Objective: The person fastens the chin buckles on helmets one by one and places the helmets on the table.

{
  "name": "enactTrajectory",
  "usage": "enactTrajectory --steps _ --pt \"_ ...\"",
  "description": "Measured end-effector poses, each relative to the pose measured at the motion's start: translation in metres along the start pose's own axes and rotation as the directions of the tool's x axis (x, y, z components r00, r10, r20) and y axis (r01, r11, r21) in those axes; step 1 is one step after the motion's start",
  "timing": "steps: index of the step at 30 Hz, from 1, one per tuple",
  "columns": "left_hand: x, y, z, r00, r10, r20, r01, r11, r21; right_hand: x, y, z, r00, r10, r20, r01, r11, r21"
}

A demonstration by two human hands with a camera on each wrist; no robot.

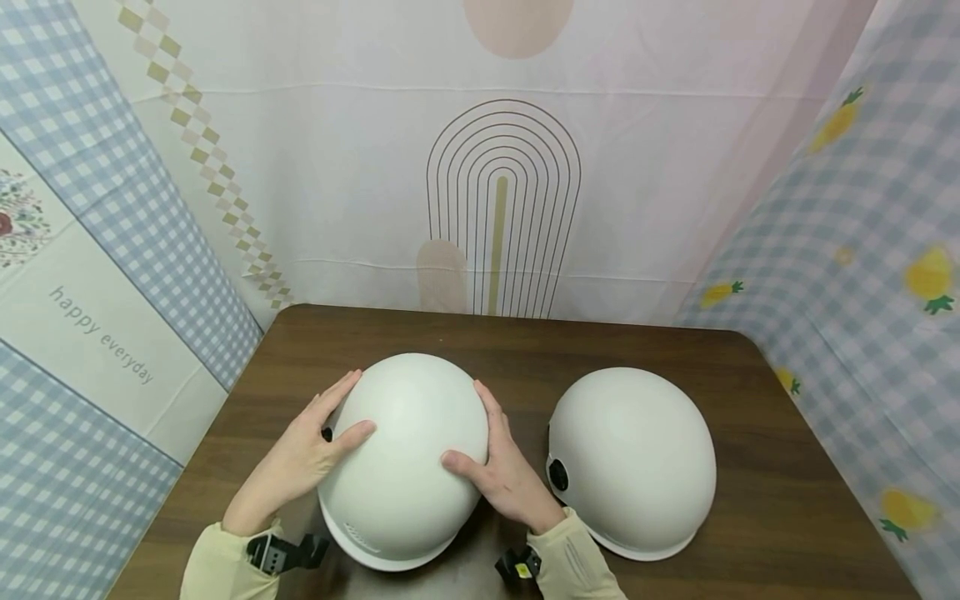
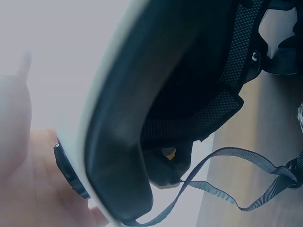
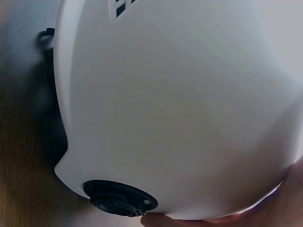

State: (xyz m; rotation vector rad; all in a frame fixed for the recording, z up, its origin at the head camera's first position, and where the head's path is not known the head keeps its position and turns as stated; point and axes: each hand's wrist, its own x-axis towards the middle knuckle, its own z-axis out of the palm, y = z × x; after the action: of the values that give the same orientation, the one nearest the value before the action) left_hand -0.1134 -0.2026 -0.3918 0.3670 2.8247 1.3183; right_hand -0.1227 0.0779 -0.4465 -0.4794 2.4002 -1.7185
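A white helmet (image 1: 411, 454) is at the left of the table's middle, its dome facing up. My left hand (image 1: 300, 457) grips its left side, thumb on the dome and fingers along the far flank. On the other side my right hand (image 1: 508, 471) holds it the same way. In the left wrist view the helmet's black inner padding (image 2: 116, 137) shows, with a grey chin strap (image 2: 241, 153) hanging from it. A black round side piece (image 3: 118, 197) sits close to my right fingertips in the right wrist view.
A second white helmet (image 1: 636, 458) rests dome-up on the brown wooden table (image 1: 757, 500), right of my right hand. It has a black round piece (image 1: 558, 475) on its left side. Behind the table hangs a patterned cloth (image 1: 345, 183); checked cloths flank both sides.
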Motion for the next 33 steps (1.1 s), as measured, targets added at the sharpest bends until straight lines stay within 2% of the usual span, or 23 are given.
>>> enactTrajectory --steps 8,15,33 --pt "-0.0029 0.0002 0.0001 0.999 -0.034 -0.001 0.034 0.999 -0.006 0.0005 0.0018 0.0015 1.000 0.005 0.000 -0.005 1.000 0.000" --pt "-0.0033 -0.0025 0.0007 1.000 -0.025 -0.015 0.025 1.000 0.010 0.0002 0.0011 0.0025 1.000 0.015 -0.005 -0.015 1.000 -0.021" --pt "-0.0043 -0.0055 0.0013 0.998 -0.064 0.009 0.064 0.997 -0.049 0.0016 0.0031 0.0042 1.000 0.029 0.001 -0.029 0.998 -0.053"
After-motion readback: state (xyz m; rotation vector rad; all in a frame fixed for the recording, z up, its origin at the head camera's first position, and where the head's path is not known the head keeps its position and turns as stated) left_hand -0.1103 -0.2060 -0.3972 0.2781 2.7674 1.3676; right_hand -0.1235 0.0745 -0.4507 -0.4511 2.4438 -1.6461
